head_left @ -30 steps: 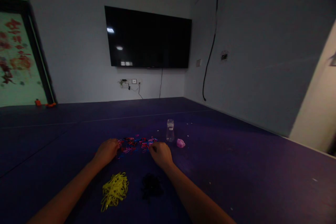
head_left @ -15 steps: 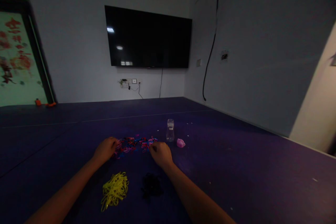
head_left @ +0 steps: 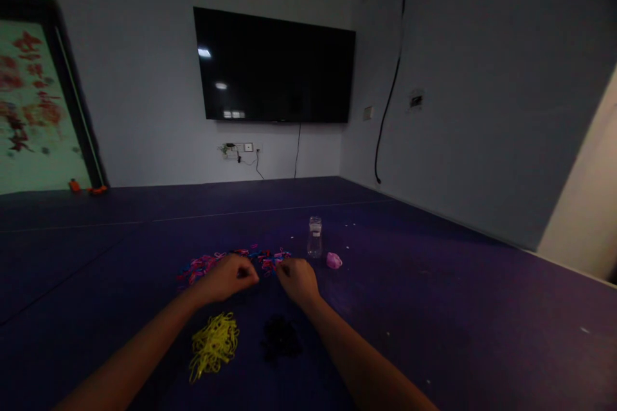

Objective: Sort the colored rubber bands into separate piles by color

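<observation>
My left hand [head_left: 228, 279] is over the near side of a spread of mixed pink, red, blue and dark rubber bands [head_left: 197, 266], its thumb and forefinger pinched together. What is between those fingertips, if anything, is too small to make out. At the right end of the spread, my right hand [head_left: 299, 280] has its fingers curled closed against the bands, and its fingertips are partly hidden. Closer to me lie a pile of yellow rubber bands [head_left: 214, 345] and a pile of black bands [head_left: 281, 338].
A clear bottle [head_left: 315, 239] stands uncapped beyond my right hand, with a pink cap [head_left: 333, 261] beside it. Small white scraps dot the purple surface [head_left: 434, 321]. A television [head_left: 274, 67] hangs on the far wall, and a black cable [head_left: 391, 90] dangles at the right.
My left hand has moved right, from the left part of the mixed bands toward my right hand, uncovering bands on the left. My right hand has stayed nearly in place.
</observation>
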### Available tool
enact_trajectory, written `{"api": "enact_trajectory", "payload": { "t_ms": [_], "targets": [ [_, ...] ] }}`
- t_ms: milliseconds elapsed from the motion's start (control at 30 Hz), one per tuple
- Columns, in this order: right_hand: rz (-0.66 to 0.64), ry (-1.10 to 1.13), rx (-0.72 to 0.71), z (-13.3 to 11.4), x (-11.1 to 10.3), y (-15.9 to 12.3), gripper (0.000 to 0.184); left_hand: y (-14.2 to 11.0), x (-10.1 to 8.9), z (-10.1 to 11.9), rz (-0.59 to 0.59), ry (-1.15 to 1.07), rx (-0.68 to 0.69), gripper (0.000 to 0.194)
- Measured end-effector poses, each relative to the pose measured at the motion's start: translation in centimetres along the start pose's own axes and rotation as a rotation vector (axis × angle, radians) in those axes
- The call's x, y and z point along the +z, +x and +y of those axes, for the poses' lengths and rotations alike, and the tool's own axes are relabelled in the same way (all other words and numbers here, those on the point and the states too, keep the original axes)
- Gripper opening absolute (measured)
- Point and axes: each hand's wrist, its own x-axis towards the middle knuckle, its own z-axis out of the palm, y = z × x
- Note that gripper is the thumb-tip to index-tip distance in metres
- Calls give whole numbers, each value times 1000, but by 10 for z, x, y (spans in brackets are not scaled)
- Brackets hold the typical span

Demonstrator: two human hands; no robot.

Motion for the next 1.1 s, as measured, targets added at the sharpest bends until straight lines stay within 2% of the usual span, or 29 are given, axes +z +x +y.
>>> {"api": "enact_trajectory", "payload": {
  "t_ms": [100, 167, 300, 533, 600, 667, 767, 867, 967, 1100],
  "targets": [
    [-10, -2, 14, -1, -1, 0, 30, -5, 18, 33, -126, -9, 126, 16],
    [-6, -2, 15, -1, -2, -1, 30, -9, 29, 42, -156, 31, 155, 16],
    [5, 2, 6, -1, -1, -1, 31, -12, 37, 42, -164, 86, 142, 15],
    [24, 15, -9, -2, -2, -2, 32, -7, 29, 38, -163, 73, 156, 16],
    [17, 17, -1, -3, -2, -2, 31, -3, 27, 30, -112, 91, 138, 19],
    [13, 14, 7, -3, -3, -2, 30, 0, 25, 16, -8, 128, 107, 21],
    [5, 4, 15, -3, -3, -1, 29, 3, 21, -17, 201, 205, 55, 23],
    [-7, 3, 18, -3, -2, -1, 29, 0, 18, -52, 352, 282, 44, 22],
    [-5, 13, 17, -2, -2, -1, 29, -4, 18, -76, 353, 327, 99, 26],
    [-5, 23, 12, -1, -1, -1, 30, -4, 19, -83, 330, 349, 119, 25]
  ]
}}
